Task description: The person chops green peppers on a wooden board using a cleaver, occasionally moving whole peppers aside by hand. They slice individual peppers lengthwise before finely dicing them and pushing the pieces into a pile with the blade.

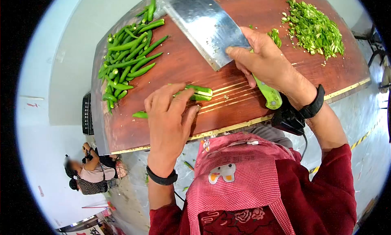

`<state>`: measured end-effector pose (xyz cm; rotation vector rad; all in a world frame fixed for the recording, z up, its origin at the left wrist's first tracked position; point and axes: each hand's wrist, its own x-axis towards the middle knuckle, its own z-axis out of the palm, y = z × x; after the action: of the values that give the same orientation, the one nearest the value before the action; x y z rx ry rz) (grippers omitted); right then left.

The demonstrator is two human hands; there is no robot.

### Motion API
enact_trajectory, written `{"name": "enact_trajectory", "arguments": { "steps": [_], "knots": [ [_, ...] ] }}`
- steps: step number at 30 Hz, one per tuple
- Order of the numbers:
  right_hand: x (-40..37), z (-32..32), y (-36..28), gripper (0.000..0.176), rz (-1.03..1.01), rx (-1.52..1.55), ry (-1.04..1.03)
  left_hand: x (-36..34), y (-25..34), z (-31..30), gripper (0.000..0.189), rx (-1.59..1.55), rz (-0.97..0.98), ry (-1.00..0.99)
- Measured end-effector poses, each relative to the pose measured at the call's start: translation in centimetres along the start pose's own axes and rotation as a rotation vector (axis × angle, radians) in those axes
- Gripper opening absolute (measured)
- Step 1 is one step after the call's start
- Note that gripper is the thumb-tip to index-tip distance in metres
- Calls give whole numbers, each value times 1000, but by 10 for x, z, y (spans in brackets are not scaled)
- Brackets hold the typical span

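My right hand grips a cleaver by its light green handle, thumb and fingers pinching the base of the wide metal blade. The blade is raised over the table and points up and left. My left hand presses down on a few green chili peppers lying on the wood, their cut ends sticking out to the right of the fingers. A pepper tip shows left of that hand. The palm hides the middle of these peppers.
Whole green chilies lie heaped on the left of the reddish wooden table. Chopped chili is piled at the right, with a smaller bit nearer the cleaver. Another person sits low at the far left.
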<state>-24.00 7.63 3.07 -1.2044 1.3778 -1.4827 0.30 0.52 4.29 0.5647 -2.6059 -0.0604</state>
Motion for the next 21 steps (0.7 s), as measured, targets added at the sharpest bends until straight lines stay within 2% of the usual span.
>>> {"name": "enact_trajectory", "arguments": {
  "steps": [1, 3, 6, 7, 9, 11, 17, 19, 21],
  "knots": [
    [-2, -1, -7, 24, -50, -48, -56, -2, 2, -1, 32, 21, -34, 21],
    [-10, 1, -21, 19, -17, -109, -74, -4, 5, -1, 30, 48, -74, 42],
    [-15, 2, -19, 20, -370, -459, -95, -10, 10, 10, 27, 47, -70, 42],
    [-17, 1, -22, 20, -366, -463, -94, -12, 10, 15, 26, 15, -83, 73],
    [-26, 4, -33, 20, -359, -740, -188, -15, 12, 26, 25, -26, -96, 105],
    [-28, 9, -36, 19, -331, -808, -218, -17, 15, 34, 27, -120, -200, 207],
    [-27, 22, -43, 21, -263, -1004, -316, -7, 21, 42, 32, -62, -314, 196],
    [-27, 23, -40, 25, -364, -1060, -316, -5, 19, 44, 29, -63, -297, 228],
    [-26, 25, -42, 28, -379, -1124, -329, -6, 18, 45, 25, -61, -282, 260]
  ]
}}
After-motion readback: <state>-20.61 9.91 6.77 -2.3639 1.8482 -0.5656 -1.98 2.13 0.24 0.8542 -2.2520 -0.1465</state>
